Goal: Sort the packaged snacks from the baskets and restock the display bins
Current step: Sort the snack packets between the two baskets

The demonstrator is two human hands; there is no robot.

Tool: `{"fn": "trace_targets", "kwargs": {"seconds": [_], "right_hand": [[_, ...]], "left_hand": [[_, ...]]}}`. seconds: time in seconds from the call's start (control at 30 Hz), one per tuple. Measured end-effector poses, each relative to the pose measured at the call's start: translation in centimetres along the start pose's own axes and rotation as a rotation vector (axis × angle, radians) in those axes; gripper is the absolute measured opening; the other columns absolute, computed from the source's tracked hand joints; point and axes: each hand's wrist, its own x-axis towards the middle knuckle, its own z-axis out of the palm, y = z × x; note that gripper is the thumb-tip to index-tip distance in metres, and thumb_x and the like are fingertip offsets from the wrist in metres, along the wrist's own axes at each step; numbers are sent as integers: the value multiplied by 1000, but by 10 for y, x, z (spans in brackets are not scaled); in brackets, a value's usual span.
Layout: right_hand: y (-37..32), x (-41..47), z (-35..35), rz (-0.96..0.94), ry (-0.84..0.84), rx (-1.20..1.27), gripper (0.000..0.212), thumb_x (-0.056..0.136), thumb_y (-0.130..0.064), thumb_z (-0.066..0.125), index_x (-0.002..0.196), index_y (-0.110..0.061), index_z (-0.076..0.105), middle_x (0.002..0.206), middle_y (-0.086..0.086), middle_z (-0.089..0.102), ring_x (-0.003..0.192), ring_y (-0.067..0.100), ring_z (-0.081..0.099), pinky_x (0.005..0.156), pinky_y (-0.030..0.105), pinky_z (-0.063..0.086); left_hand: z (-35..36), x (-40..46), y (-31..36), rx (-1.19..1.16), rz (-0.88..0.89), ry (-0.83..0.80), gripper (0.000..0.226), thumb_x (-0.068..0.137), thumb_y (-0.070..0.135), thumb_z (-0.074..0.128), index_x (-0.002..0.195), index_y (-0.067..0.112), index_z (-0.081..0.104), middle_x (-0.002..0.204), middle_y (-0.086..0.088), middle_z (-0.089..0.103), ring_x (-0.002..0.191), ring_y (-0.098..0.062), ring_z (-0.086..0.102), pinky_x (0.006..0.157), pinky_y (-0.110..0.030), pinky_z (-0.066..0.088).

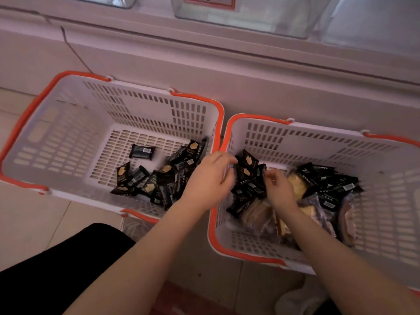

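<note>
Two white baskets with orange rims stand side by side on the floor. The left basket (68,123) holds several small black snack packets (159,178) heaped at its right side. The right basket (375,201) holds more black packets (329,180) mixed with clear-wrapped pale pastries (297,183). My left hand (209,178) reaches over the left rim of the right basket, fingers curled around a bunch of black packets (246,171). My right hand (279,189) is inside the same basket, fingers pinched on the black packets just right of that bunch.
Clear display bins (261,17) with a red price label (209,1) sit on the white shelf above the baskets. A dark cable (75,51) runs down the shelf front. My black-clad knee (68,269) is at the lower left. The floor is pale tile.
</note>
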Motion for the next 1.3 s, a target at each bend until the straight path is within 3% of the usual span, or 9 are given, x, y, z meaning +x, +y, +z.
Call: {"fn": "trace_targets", "kwargs": {"seconds": [0.13,0.27,0.47,0.63,0.7,0.9,1.03,1.2,1.3], "right_hand": [[38,20,5,-110,-235,-344,33,96,-15,45,127,-5,51,128,16,55,116,29,51,90,31,39],[50,33,21,-245,-442,-552,44,93,-28,52,132,-9,43,134,13,48,123,29,44,99,37,40],[59,45,29,-353,-380,-945,33,94,-14,37,126,-6,44,127,15,50,118,33,48,93,40,40],[65,67,-1,-313,-228,-661,24,91,-27,45,101,-8,54,95,13,65,85,31,61,62,31,34],[68,77,-10,-221,-212,-508,27,92,-30,46,100,-5,56,91,15,64,82,32,60,57,28,32],[70,96,5,-61,-258,-253,38,90,-26,57,119,-4,48,111,19,61,101,35,58,75,33,44],[68,108,17,59,-372,-304,53,84,-34,65,123,-8,41,113,16,62,103,34,59,80,37,48],[71,109,19,-9,-344,-367,44,82,-34,66,114,-10,47,108,14,65,101,32,60,80,37,44],[74,108,12,-51,-271,-225,49,79,-30,69,120,-9,50,109,13,65,99,32,61,77,35,49]], "left_hand": [[35,25,10,244,102,-288,30,95,15,41,121,6,54,123,-8,53,116,-24,45,96,-29,35],[82,39,6,600,-57,-650,27,94,9,40,115,2,55,119,-14,52,110,-32,51,85,-39,43],[144,35,-24,720,-287,-939,32,95,6,36,121,2,53,125,-16,55,112,-31,55,87,-39,46],[180,33,-41,426,-610,-836,65,98,29,36,148,7,1,150,-24,16,132,-38,31,105,-44,35],[189,34,-45,337,-625,-794,69,98,38,35,149,14,-5,151,-23,13,132,-39,30,104,-45,36],[189,38,-54,294,-688,-713,72,90,29,56,146,12,14,150,-23,12,129,-38,37,105,-39,37],[184,42,-48,305,-654,-701,60,85,31,60,135,9,35,133,-21,40,116,-35,48,95,-36,43],[166,53,-34,372,-541,-472,43,79,40,56,113,14,49,102,-9,60,92,-29,59,67,-32,47],[161,64,-36,276,-508,-382,41,79,36,60,112,13,52,102,-9,61,90,-27,60,72,-35,52]]}}
